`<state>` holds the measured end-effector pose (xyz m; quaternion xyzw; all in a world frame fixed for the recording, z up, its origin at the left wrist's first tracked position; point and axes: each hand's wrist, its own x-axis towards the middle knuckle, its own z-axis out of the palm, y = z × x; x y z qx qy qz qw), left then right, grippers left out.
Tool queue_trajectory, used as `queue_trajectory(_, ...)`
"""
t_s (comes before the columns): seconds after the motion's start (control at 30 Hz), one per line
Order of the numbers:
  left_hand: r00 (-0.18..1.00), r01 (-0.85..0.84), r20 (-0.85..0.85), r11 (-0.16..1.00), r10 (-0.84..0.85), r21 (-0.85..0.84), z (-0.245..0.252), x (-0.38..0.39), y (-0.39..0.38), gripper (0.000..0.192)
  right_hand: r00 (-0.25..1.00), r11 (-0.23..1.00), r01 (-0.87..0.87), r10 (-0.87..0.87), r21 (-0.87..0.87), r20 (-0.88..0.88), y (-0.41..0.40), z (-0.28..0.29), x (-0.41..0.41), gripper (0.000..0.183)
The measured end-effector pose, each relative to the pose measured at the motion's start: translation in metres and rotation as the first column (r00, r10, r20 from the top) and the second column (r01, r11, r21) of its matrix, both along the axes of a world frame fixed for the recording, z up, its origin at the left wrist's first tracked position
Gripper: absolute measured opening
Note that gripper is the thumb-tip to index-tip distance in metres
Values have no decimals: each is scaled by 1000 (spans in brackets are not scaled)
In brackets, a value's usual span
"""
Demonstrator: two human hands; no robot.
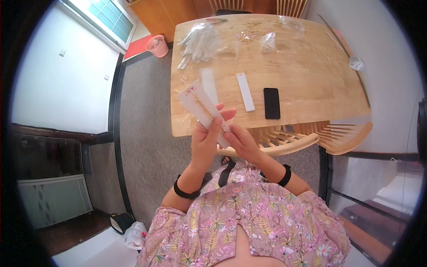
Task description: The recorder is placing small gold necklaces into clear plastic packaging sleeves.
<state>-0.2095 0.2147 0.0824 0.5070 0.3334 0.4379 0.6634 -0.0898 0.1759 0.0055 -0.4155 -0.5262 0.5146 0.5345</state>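
My left hand (207, 135) grips a long white jewellery card (190, 97), its thumb pressed across the front. Down the card runs a gold chain bracelet (201, 106), and red printing marks the top. At the card's lower end, the fingers of my right hand (243, 142) pinch the chain's end or the card edge; which of the two is hidden by the fingers. Both hands are held in front of the table's near edge. Beyond them on the tabletop lie a clear plastic sleeve (209, 85) and a stack of white cards (246, 92).
A black smartphone (272, 103) lies on the wooden table (310, 83). Farther back are a pile of plastic sleeves (200, 41), loose gold pieces (248, 35), a clear bag (268, 41) and pliers (217, 20). Wooden chairs (287, 143) stand at the near edge. A pink bin (157, 46) is on the floor.
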Motion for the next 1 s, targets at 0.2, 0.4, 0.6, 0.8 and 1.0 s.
queue_trajectory(0.2,984,135,108,988,-142,74,-16,10,2,50,996,994,86,-86,-64,11,-16,4,20,17)
queue_trajectory(0.4,702,492,-548,866,-454,-87,-109,-27,87,42,971,956,234,-239,-176,-8,-49,-26,61,18)
queue_trajectory(0.6,316,88,-943,986,104,138,-210,-22,155,47,862,844,474,-502,-252,-62,-72,-28,86,24)
queue_trajectory(0.8,143,68,-987,994,74,84,-259,7,170,50,750,737,623,-658,-261,-68,-102,-33,101,24)
queue_trajectory(1.0,323,27,-946,999,-44,-37,-288,-15,190,40,719,688,672,-695,-274,20,-108,-14,98,24)
